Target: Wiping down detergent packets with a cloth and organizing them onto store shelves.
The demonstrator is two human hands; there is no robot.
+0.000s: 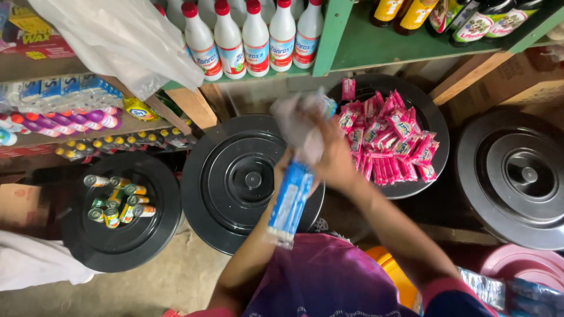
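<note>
My right hand (336,157) grips the top of a long blue and white packet strip (289,202) wrapped in crinkled clear plastic (298,120). The strip hangs down toward me over a black round lid (229,182). My left hand (284,161) is mostly hidden behind the strip and seems to hold it from beneath. Both hands are blurred by motion. A pile of pink sachets (388,141) lies on another black lid (437,126) just right of my hands.
Several small cans (117,202) lie on a black lid (88,240) at left. White bottles with red caps (255,35) line a green shelf (376,47) above. A further black lid (520,176) sits at right, a white plastic bag (117,38) hangs at upper left.
</note>
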